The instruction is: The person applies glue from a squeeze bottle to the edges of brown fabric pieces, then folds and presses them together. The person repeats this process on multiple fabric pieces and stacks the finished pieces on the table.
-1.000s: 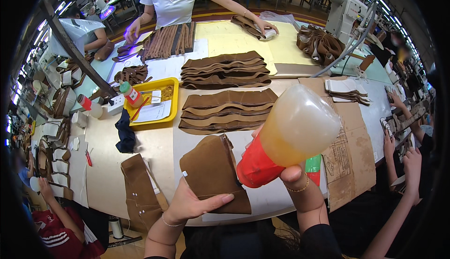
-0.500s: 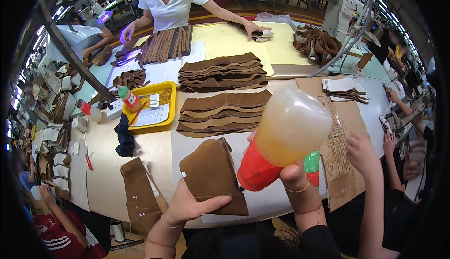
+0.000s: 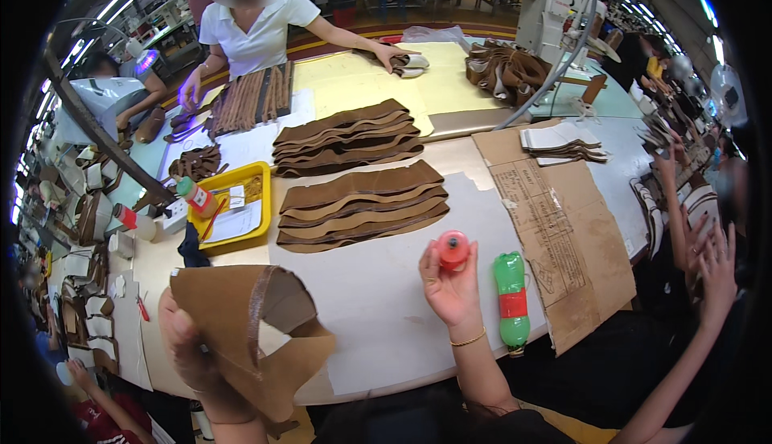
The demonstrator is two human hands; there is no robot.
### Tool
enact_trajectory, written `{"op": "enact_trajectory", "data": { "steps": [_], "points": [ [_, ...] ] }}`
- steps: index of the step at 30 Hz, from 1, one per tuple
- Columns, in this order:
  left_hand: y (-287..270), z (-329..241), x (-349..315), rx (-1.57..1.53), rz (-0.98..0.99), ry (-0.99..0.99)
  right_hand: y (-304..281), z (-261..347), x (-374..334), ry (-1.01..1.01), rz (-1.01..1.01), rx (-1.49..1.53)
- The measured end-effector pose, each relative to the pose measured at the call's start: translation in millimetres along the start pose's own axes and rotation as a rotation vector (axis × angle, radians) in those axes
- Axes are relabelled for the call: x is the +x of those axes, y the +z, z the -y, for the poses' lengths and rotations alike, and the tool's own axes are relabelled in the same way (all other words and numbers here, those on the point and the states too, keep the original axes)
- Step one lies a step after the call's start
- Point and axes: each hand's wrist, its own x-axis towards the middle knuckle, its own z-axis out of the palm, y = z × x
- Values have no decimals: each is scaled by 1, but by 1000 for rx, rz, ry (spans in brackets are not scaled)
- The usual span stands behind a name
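Note:
On the left my left hand (image 3: 181, 335), somewhat blurred, grips a brown leather piece (image 3: 221, 315) by its edge. The piece is raised off the table and curls into a loop, its lighter inside and a shiny seam showing. My right hand (image 3: 452, 295) is wrapped round a bottle (image 3: 453, 250), seen end-on; its red end with a small dark tip points up at me, while the hand hides most of its body. Just right of that hand, a green bottle (image 3: 508, 271) with a red band lies on the table.
Brown leather strips lie in two overlapping rows, a far one (image 3: 350, 134) and a near one (image 3: 362, 203). A yellow tray (image 3: 264, 219) holding a bottle stands left. Cardboard (image 3: 599, 275) covers the right side. Across the table a person in white (image 3: 256, 34) handles pieces.
The bottle in my right hand has moved away from my head and turned from tilted to end-on. My left hand has brought the leather piece leftward and up, and it now curls open.

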Motion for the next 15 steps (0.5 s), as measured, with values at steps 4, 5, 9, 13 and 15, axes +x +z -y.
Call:
{"op": "enact_trajectory", "data": {
  "steps": [4, 5, 9, 13, 15],
  "points": [
    [-19, -8, 7, -84, -15, 75, -23, 26, 1, -37, 31, 62],
    [-20, -15, 12, -79, 49, 90, -25, 33, 1, -67, 40, 29],
    [-23, -34, 20, -44, 288, 117, -27, 42, 2, -123, 84, -77],
    [3, -28, 8, -85, -8, 130, -33, 42, -3, -79, 185, -218],
    [-3, -15, 11, 33, -259, 227, -18, 7, -21, -116, 158, -407]
  ]
}}
